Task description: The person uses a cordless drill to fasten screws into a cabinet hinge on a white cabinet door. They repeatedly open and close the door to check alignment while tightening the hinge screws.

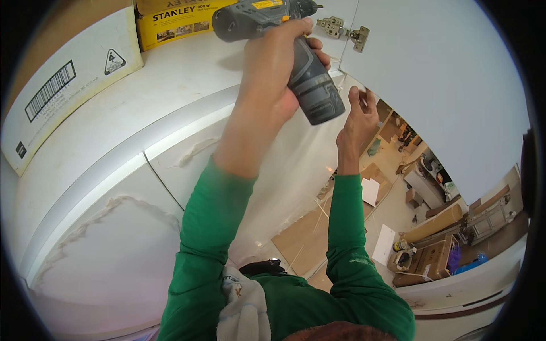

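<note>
A black and grey cordless drill (318, 85) is gripped by its handle in my left hand (273, 79), the fingers wrapped round it. Its chuck points right, with a thin bit toward a metal cabinet hinge (359, 38). The hinge joins a white door panel (438, 85) to the white cabinet; the bit stays apart from it. Below the hinge, my right hand (359, 122) is raised to the panel's lower edge, its fingers curled and pressed together. Whether they grip that edge or hold something small cannot be made out.
A yellow box (176, 25) and a large white-and-brown carton (74, 85) stand on the white cabinet surface (187, 65) at left. Far below on the floor lie cardboard sheets (301, 244), a wooden crate (424, 261) and scattered tools. A grey cloth (244, 304) hangs over my clothing.
</note>
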`<state>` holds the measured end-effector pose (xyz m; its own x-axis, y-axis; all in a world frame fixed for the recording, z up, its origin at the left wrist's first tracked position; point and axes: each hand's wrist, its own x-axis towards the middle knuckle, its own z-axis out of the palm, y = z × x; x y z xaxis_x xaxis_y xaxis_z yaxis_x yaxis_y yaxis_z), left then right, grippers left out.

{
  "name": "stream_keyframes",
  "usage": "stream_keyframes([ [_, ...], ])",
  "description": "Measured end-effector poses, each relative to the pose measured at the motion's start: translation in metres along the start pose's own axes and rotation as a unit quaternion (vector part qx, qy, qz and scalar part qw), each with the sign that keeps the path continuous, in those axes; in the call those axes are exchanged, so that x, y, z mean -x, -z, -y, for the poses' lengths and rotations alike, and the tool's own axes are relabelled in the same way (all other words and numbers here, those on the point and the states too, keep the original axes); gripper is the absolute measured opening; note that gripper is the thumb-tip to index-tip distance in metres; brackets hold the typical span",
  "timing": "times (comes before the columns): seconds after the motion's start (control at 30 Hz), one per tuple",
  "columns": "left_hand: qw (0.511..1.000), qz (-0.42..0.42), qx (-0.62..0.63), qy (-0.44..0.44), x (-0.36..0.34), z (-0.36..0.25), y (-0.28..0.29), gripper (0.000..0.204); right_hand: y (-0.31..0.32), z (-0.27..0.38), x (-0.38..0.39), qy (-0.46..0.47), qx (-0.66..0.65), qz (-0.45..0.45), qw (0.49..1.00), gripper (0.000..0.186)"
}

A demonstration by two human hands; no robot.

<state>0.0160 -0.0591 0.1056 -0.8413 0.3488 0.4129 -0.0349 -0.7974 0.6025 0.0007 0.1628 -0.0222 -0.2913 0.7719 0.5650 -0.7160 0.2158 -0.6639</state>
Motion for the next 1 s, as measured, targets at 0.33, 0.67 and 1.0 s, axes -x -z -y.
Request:
stream_keyframes([
  [0.33,0.999,0.005,0.024,0.024,-0.022,0.012,-0.001,0.03,-0.025,-0.015,-0.053,0.094,-0.056,0.055,0.992,0.047],
  [0.67,0.999,0.014,0.03,0.026,-0.021,0.014,-0.003,0.029,-0.017,-0.025,-0.064,0.103,-0.044,0.034,0.993,0.049],
  [1.0,0.999,0.01,0.011,0.04,-0.027,0.016,-0.002,0.022,-0.019,-0.021,-0.062,0.121,-0.098,0.047,0.987,0.047],
])
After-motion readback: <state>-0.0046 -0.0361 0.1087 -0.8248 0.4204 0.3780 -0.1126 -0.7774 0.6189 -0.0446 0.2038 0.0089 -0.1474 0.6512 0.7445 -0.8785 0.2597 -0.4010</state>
